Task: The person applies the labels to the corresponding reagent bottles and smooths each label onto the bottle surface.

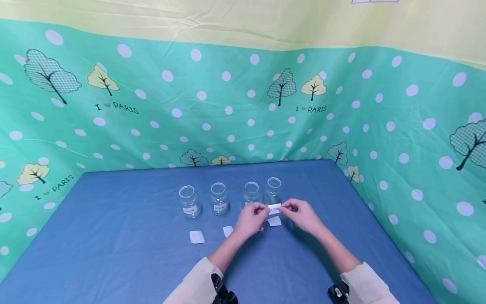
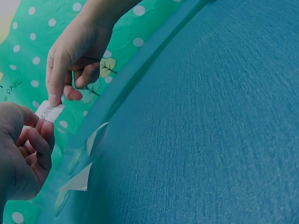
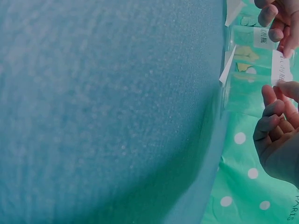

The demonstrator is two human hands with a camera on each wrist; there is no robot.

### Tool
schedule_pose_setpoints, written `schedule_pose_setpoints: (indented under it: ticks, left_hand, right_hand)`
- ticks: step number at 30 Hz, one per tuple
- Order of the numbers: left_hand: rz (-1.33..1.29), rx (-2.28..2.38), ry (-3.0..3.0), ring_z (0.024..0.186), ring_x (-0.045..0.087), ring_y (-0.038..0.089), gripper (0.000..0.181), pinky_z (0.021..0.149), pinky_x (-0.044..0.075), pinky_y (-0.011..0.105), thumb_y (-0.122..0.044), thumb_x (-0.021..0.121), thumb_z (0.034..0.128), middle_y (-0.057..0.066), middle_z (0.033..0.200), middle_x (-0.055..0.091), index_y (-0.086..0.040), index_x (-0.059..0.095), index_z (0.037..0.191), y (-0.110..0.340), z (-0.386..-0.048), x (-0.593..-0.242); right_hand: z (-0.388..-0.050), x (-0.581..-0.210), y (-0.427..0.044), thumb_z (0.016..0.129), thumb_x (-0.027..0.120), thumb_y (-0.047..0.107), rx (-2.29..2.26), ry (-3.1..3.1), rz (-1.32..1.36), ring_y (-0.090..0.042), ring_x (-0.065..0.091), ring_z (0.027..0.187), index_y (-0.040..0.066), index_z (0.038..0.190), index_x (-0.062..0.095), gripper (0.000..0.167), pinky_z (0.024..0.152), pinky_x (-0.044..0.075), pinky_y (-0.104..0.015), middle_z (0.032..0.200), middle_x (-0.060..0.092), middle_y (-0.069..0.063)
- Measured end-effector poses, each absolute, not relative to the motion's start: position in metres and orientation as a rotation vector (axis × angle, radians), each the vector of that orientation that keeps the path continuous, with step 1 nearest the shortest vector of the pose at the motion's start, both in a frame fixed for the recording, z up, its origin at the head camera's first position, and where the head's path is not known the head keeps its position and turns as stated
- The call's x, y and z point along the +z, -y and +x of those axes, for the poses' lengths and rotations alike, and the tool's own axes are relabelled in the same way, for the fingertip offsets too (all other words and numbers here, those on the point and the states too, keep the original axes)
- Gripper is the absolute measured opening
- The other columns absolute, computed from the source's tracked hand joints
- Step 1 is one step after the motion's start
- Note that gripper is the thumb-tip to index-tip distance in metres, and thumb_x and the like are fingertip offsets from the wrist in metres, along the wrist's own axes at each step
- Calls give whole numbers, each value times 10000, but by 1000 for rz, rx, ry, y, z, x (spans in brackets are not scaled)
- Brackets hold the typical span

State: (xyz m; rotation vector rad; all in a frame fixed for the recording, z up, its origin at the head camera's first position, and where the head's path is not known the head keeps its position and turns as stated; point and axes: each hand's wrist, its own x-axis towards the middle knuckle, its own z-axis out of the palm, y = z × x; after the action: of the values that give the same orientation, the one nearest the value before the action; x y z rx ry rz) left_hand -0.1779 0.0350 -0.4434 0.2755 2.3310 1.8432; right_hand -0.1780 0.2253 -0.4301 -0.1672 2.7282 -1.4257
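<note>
A white sticker label (image 1: 275, 208) with dark writing is stretched between both hands, also visible in the right wrist view as the label (image 3: 279, 67). My left hand (image 1: 249, 220) pinches its left end between thumb and finger. At its other end my right hand (image 1: 302, 215) pinches it likewise. Just behind the label stands the rightmost glass jar (image 1: 273, 192), upright and without a lid; its lower part is partly hidden. Beside it, another glass jar (image 1: 252, 193) is partly covered by the left hand. A white paper piece (image 1: 274, 221) lies below the held label.
Farther left, two open glass jars, the left one (image 1: 188, 202) and the middle one (image 1: 219, 199), carry white written labels. White paper pieces (image 1: 196, 237) lie in front of them on the blue tablecloth (image 1: 125, 236). A green dotted curtain (image 1: 212, 126) borders the table's back and right.
</note>
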Motion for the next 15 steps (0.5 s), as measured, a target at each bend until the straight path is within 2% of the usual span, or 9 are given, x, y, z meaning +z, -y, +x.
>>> schedule_pose_setpoints:
  ticks: [7,15]
  left_hand:
    - [314,1823,-2383,417,494,80,196,418,431,227,-221,644,874,-19,659,549,-41,663,950,-37,-179,-445]
    - [356,1689,-2653,423,476,43,150,453,413,209,-211,646,864,-23,630,547,-72,678,910,-44,-181,-442]
  right_hand:
    - [-180,-430,-227,876,654,236,-1393,-2770,-195,-126,486,539,97,894,671,141,465,411,-252,687,635,-66]
    - [-183,-432,-228,878,652,237,-1329,-2863,-240,-119,492,566,107,891,671,132,499,406,-237,660,601,-1]
